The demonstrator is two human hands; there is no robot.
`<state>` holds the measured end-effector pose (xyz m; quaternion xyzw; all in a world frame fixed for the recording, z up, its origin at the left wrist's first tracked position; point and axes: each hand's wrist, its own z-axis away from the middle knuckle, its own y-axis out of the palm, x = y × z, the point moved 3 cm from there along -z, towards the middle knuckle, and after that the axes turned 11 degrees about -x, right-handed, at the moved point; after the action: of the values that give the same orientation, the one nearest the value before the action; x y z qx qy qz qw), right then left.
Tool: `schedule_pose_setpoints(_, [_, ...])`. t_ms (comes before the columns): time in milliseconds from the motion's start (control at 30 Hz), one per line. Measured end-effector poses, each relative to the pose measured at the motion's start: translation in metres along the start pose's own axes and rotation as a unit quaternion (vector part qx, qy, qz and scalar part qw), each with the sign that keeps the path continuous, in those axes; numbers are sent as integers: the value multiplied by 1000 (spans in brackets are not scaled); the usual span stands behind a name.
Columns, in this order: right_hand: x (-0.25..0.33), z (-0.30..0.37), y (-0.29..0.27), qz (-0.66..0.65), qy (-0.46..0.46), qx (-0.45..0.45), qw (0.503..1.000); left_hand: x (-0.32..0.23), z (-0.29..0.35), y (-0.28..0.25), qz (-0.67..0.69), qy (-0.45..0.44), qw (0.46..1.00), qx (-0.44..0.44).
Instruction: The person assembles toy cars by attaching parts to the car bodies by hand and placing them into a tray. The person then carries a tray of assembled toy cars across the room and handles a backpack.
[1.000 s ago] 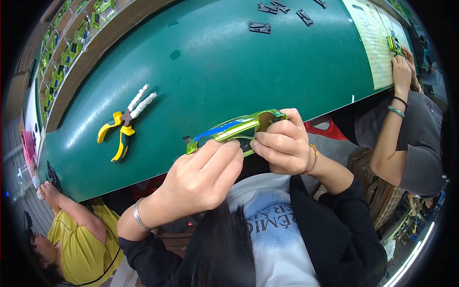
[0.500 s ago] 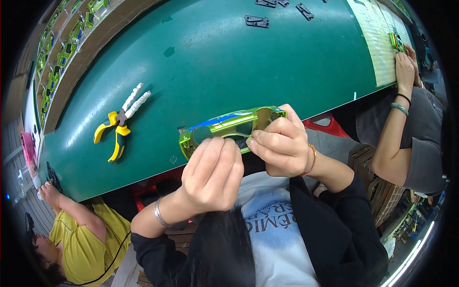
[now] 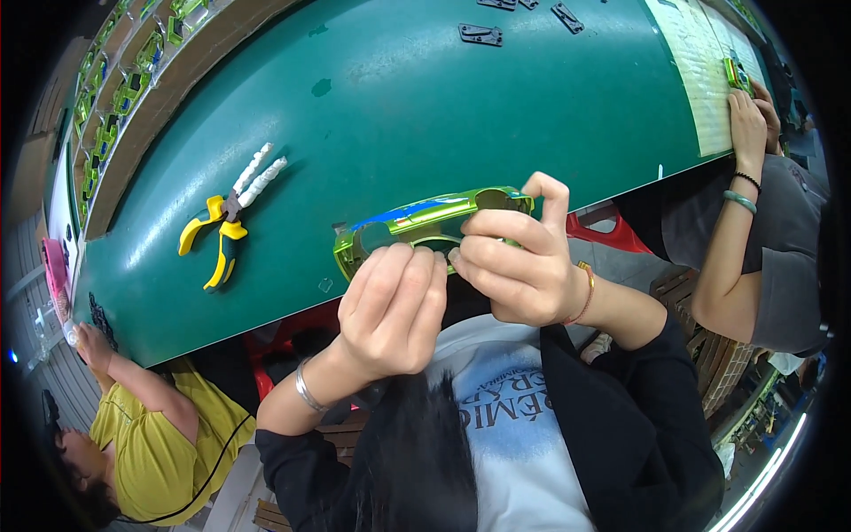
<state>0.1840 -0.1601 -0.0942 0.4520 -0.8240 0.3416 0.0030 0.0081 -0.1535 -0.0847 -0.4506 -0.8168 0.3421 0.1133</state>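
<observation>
A shiny green plastic toy car body shell (image 3: 417, 213) with a blue streak and cut-out openings is held up over the table's near edge. My left hand (image 3: 394, 306) is closed at its lower near side, thumb and fingertips pinched together near the middle opening. Around the right end of the shell my right hand (image 3: 523, 262) is closed, its index finger bent up above the top edge. The two hands' fingertips almost meet at a thin pale rim of the opening. Whether a small piece sits between them is hidden.
Pliers (image 3: 229, 217) with yellow-black handles and white-wrapped jaws lie on the green table (image 3: 532, 106) to the left. Several black plastic parts (image 3: 480, 35) lie at the far side. Compartmented cardboard trays (image 3: 146, 133) hold green shells. Co-workers (image 3: 160, 426) sit left and right.
My right index finger has lifted off the shell's right end and now sticks up bent. The shell is tilted slightly differently. My view has shifted a little.
</observation>
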Motion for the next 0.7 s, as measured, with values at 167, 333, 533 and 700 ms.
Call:
schedule_pose_setpoints(167, [0, -6, 2, 3, 7, 27, 1000, 2, 2, 2, 29, -9, 1000, 0])
schedule_pose_setpoints(333, [15, -8, 2, 73, 22, 63, 995, 5, 3, -5, 14, -26, 999, 20])
schedule_pose_setpoints(533, [6, -5, 5, 7, -17, 54, 998, 3, 13, -5, -1, -3, 1000, -7])
schedule_pose_setpoints(700, [2, -15, 7, -72, -14, 61, 995, 8, 2, -2, 39, 11, 999, -32])
